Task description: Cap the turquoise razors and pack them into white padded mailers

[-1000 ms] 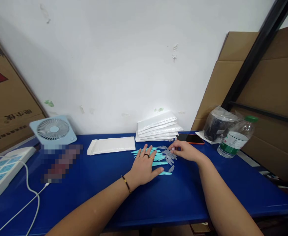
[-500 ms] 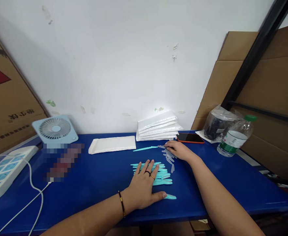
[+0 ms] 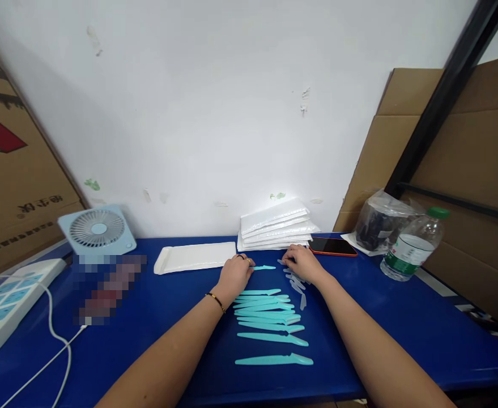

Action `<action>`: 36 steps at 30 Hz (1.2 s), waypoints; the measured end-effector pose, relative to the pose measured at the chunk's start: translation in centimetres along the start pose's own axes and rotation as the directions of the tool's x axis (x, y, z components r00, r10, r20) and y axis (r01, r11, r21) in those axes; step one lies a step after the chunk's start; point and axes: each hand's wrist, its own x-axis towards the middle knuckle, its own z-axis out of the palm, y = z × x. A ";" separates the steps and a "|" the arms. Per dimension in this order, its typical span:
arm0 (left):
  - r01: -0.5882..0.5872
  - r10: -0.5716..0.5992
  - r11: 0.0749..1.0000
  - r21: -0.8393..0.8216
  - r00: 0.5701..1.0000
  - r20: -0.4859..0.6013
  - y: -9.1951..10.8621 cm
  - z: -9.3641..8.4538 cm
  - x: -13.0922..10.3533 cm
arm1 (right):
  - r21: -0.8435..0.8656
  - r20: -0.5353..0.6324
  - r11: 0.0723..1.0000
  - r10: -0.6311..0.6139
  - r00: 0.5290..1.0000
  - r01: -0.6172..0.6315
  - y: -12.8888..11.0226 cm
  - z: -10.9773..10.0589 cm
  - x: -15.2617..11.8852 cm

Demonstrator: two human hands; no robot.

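Observation:
My left hand (image 3: 234, 277) pinches the handle of a turquoise eyebrow razor (image 3: 266, 267), whose blade end points right. Just across from it, my right hand (image 3: 303, 264) has its fingertips together at a small clear plastic blade cover (image 3: 281, 262). More clear blade covers (image 3: 296, 283) lie loosely below and partly under the right hand. Closer to me, several turquoise eyebrow razors (image 3: 269, 327) lie in a rough column, handles left and blades right. The nearest razor (image 3: 274, 360) lies a little apart from the others.
White padded envelopes (image 3: 274, 226) are stacked by the wall, with a single envelope (image 3: 198, 256) to their left. A phone (image 3: 332, 246), a bagged cup (image 3: 376, 224) and a water bottle (image 3: 412, 246) stand right. Left are a fan (image 3: 98, 229) and a power strip (image 3: 15, 300) with cables.
My left hand has lifted off the razor pile and moved up to the single far razor, closing on its handle. My right hand stays near the blade covers. The view has tilted slightly.

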 end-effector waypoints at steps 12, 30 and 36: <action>-0.002 -0.004 0.990 -0.140 0.999 -0.043 -1.2 0.5 0.5 | 0.378 0.173 0.923 0.004 0.985 -0.070 0.6 0.5 -0.4; -0.048 0.035 0.988 -0.147 0.996 -0.088 -1.8 0.7 0.4 | 0.443 0.164 0.896 -0.042 0.985 -0.035 0.6 1.1 -0.3; -0.046 0.034 0.990 -0.137 0.996 -0.088 -1.7 0.8 0.5 | 0.431 0.139 0.903 -0.056 0.989 -0.009 -0.2 1.2 -0.1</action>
